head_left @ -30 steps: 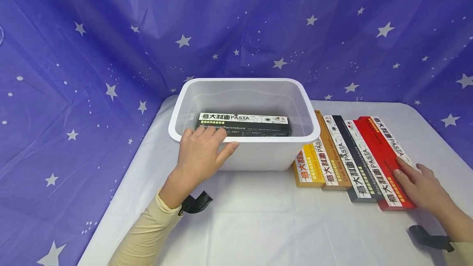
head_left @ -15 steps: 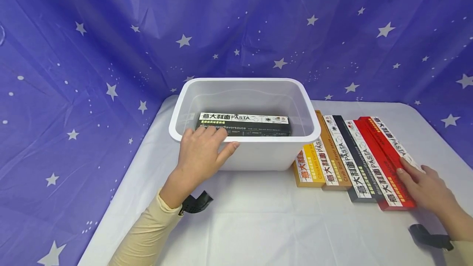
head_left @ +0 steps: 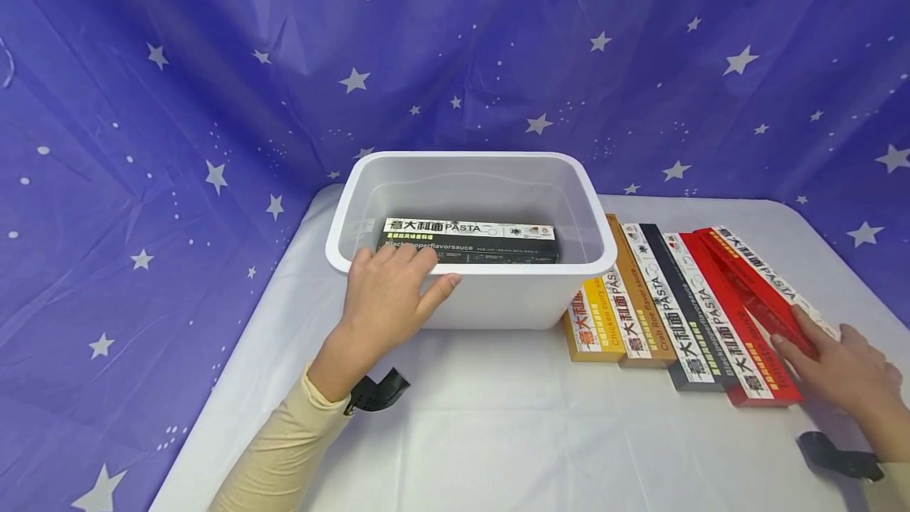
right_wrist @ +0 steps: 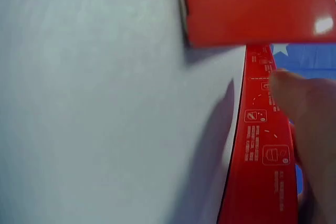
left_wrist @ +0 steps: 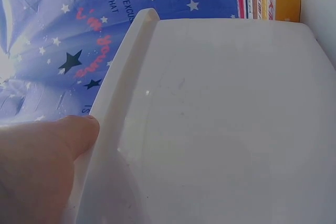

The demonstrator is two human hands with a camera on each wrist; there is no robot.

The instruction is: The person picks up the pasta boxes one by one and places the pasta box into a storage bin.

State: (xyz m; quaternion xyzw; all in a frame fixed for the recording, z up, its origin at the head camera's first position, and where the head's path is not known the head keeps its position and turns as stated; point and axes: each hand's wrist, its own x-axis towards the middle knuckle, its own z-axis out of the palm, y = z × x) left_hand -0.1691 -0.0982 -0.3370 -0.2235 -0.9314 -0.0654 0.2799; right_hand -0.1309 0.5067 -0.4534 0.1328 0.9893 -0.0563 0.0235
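Container, one: white bin [head_left: 498, 299], upright on the white cloth [head_left: 512, 425]; contents visible to me: a stowed black box [head_left: 469, 246] marked PASTA, lying lengthwise with its pale strip along the far edge; how deep it sits, and whether anything lies under it, I cannot tell

Left hand [head_left: 387, 291]: hooked over the bin's near rim toward its left end, fingers close together, thumb along the outer side; it covers the near left corner of the stowed box from my head view

Right hand [head_left: 842, 362]: pinching the outer red box [head_left: 771, 275], thumb on its red side, fingers over the top and partly out of sight; this box lies at the right end of a row, angled, its near end apart from the inner red box [head_left: 746, 330], the far ends close; whether it is clear of the cloth I cannot tell

Remainder of row, right to left: inner red box; loose black box [head_left: 690, 299]; brown box [head_left: 643, 299]; yellow box [head_left: 607, 322]; all side by side, slanting, right of the bin; the bin's near right corner hides the far part of the yellow one

Backdrop: blue curtain [head_left: 455, 46] with white stars, behind bin and row
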